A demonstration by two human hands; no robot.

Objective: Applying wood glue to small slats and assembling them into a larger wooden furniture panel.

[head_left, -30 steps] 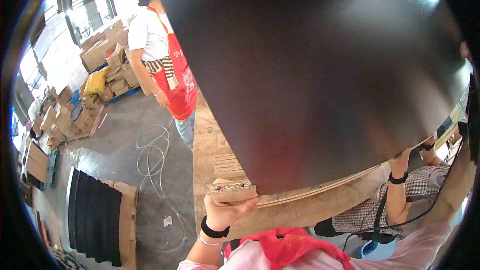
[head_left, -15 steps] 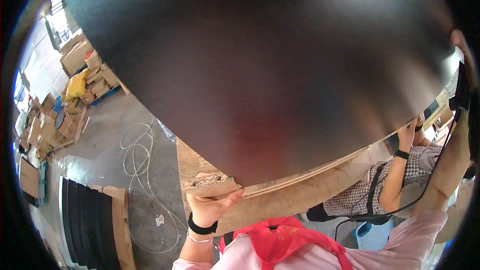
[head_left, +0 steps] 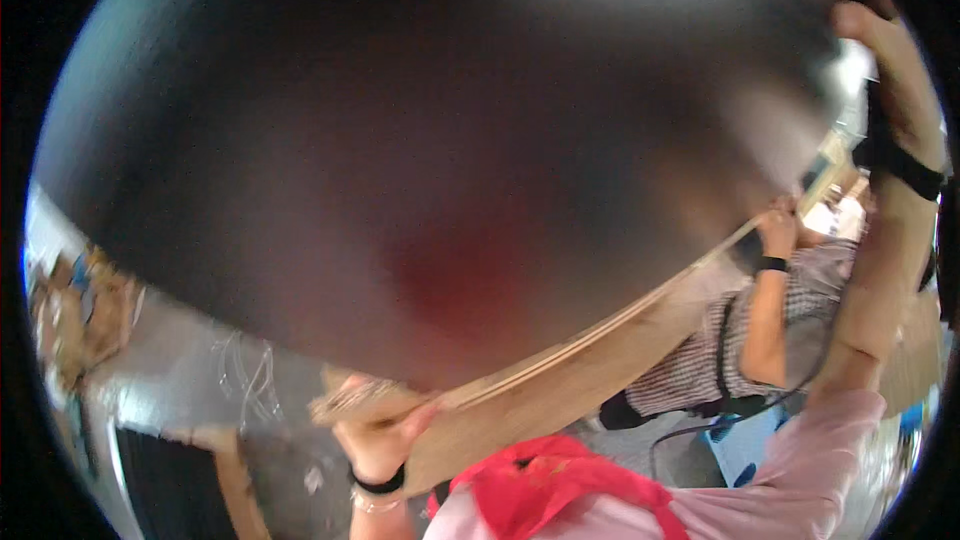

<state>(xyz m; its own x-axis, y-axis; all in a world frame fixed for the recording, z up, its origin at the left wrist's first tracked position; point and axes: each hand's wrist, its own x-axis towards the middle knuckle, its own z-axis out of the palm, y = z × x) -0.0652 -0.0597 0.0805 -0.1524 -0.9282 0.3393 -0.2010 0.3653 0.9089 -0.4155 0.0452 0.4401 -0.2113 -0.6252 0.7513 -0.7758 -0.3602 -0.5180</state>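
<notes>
Between and above the left fingers and the right, the dark panel fills most of the view, its lower edge just beside the left thumb. The left hand grips a raw wood end at that corner, thumb toward the panel, the other fingers mostly hidden; whether the wood is part of the panel, I cannot tell. The right hand is at the panel's far right side, thumb showing; how its fingers close, I cannot tell.

So broad a sheet seems best borne evenly, with both wrists firm, the left fingers well under the wood, and pace matched to the co-worker's hand, which is at the edge between the two hands.

The panel hides whatever lies beyond the fingers. Right of the left fingers runs a wooden table; below the right hand are a checked garment, a dark cable that might snag, and a blue bin. Left of the left fingers, blurred, lie pale tubing, a black stack and boxes.
</notes>
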